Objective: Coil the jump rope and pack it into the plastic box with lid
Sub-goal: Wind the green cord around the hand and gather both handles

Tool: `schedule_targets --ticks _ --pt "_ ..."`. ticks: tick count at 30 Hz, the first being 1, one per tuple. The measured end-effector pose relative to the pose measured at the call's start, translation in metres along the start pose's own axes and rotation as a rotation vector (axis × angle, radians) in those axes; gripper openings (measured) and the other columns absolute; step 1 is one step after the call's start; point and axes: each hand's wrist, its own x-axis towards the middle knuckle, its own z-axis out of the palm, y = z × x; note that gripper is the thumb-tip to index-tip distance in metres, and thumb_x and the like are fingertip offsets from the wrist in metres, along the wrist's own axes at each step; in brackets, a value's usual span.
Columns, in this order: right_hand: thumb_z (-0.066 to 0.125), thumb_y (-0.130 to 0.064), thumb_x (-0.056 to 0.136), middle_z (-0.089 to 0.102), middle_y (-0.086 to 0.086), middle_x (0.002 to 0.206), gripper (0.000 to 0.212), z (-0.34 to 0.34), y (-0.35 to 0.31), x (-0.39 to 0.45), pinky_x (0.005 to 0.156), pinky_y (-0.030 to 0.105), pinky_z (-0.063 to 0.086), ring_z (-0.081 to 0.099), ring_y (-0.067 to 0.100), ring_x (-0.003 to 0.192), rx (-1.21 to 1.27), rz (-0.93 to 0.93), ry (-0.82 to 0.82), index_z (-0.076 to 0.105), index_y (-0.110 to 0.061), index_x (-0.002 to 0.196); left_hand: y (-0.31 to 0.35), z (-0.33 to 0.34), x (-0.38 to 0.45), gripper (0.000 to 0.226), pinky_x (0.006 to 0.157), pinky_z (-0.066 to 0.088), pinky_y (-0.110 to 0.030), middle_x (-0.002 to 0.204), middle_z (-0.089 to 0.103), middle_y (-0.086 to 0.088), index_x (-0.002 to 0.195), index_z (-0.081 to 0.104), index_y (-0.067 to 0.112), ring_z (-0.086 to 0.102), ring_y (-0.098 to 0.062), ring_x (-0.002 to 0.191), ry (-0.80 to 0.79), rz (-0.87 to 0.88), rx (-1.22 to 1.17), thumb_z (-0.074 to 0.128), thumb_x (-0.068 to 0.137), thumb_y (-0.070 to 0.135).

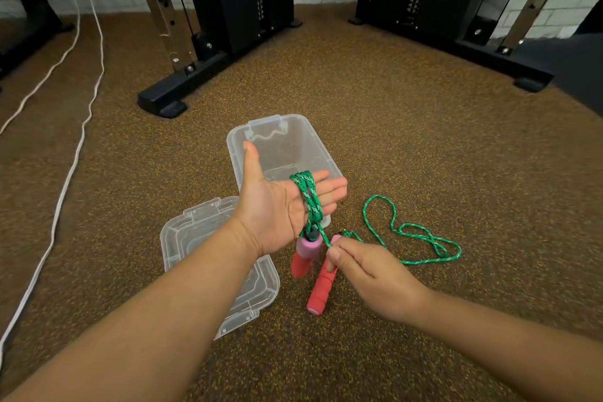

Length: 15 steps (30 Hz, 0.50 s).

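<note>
My left hand (277, 202) is held flat, palm up, fingers straight, above the clear plastic box (295, 137). Several turns of the green jump rope (310, 197) are wound around its fingers. One red and pink handle (303, 254) dangles below the palm. My right hand (368, 271) pinches the rope close to the second red handle (321, 287), which hangs down toward the floor. The rest of the rope (421, 238) lies in loose loops on the floor to the right. The clear lid (192, 232) lies flat on the floor under my left forearm.
The floor is brown speckled rubber. Black gym machine frames (182, 91) stand behind the box, left and right. A white cable (65, 179) runs along the floor at the left.
</note>
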Motion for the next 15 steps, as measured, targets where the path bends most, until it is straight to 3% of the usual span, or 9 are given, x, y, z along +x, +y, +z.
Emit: schedule_targets --ticks 3,6,9,11,13,15 --pt "0.034 -0.049 0.094 0.054 -0.023 0.067 0.031 -0.008 -0.014 -0.001 0.067 0.022 0.037 0.05 0.0 0.065 -0.016 -0.048 0.005 0.057 -0.033 0.081 -0.001 0.001 0.0 0.128 0.107 0.036 -0.039 0.123 0.061 -0.024 0.14 0.033 -0.003 0.057 -0.029 0.119 0.035 -0.012 0.074 0.003 0.061 0.093" --pt "0.042 -0.038 0.095 0.056 -0.033 0.068 0.022 -0.021 -0.035 0.001 0.062 0.01 0.033 0.053 -0.007 0.065 -0.01 -0.146 -0.002 0.056 -0.037 0.079 -0.002 0.005 0.0 0.124 0.107 0.036 -0.04 0.118 0.064 -0.021 0.14 0.036 -0.001 0.06 -0.026 0.115 0.068 -0.062 0.271 -0.004 0.064 0.089" --pt "0.043 -0.038 0.093 0.065 -0.01 0.074 0.024 -0.036 -0.05 0.01 0.066 0.026 0.047 0.058 0.003 0.069 0.135 -0.179 0.06 0.06 -0.03 0.079 -0.005 0.009 -0.006 0.124 0.087 0.045 -0.036 0.09 0.073 -0.016 0.131 0.048 -0.003 0.069 -0.022 0.082 0.044 -0.158 0.481 -0.011 0.067 0.085" --pt "0.043 -0.039 0.091 0.065 0.009 0.075 0.025 -0.047 -0.052 0.019 0.068 0.034 0.049 0.059 0.016 0.07 0.21 -0.164 0.124 0.059 -0.027 0.076 -0.006 0.007 -0.008 0.128 0.091 0.044 -0.038 0.095 0.067 -0.024 0.124 0.053 -0.009 0.064 -0.031 0.088 -0.013 -0.199 0.558 -0.013 0.067 0.084" --pt "0.046 -0.036 0.092 0.065 0.014 0.076 0.023 -0.057 -0.052 0.027 0.066 0.023 0.049 0.057 0.012 0.068 0.194 -0.15 0.166 0.059 -0.026 0.075 -0.005 0.007 -0.01 0.13 0.09 0.045 -0.041 0.104 0.064 -0.031 0.124 0.054 -0.007 0.063 -0.037 0.093 -0.069 -0.24 0.576 -0.013 0.063 0.087" --pt "0.049 -0.025 0.096 0.06 0.024 0.076 0.024 -0.064 -0.049 0.033 0.062 0.012 0.045 0.05 0.01 0.064 0.22 -0.115 0.176 0.06 -0.018 0.077 -0.005 0.007 -0.012 0.129 0.078 0.046 -0.037 0.092 0.068 -0.028 0.12 0.057 -0.003 0.066 -0.034 0.079 -0.108 -0.273 0.578 -0.014 0.062 0.087"
